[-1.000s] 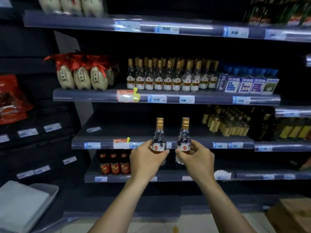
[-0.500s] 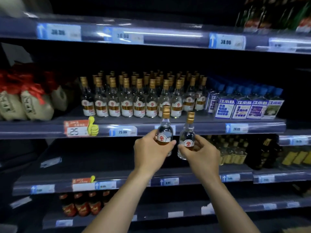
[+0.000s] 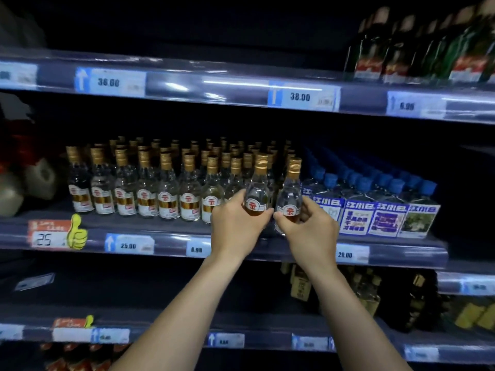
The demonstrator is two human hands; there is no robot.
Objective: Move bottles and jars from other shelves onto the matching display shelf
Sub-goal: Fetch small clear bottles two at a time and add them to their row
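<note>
Store shelf — both hands clasp gold-capped bottles: left, right.

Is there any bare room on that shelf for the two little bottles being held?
Only at the front, between the gold-capped bottle row and blue-capped bottles, where left hand and right hand hold them. Elsewhere it's packed.

Glossy glass bottles (gold-foil caps)
</note>
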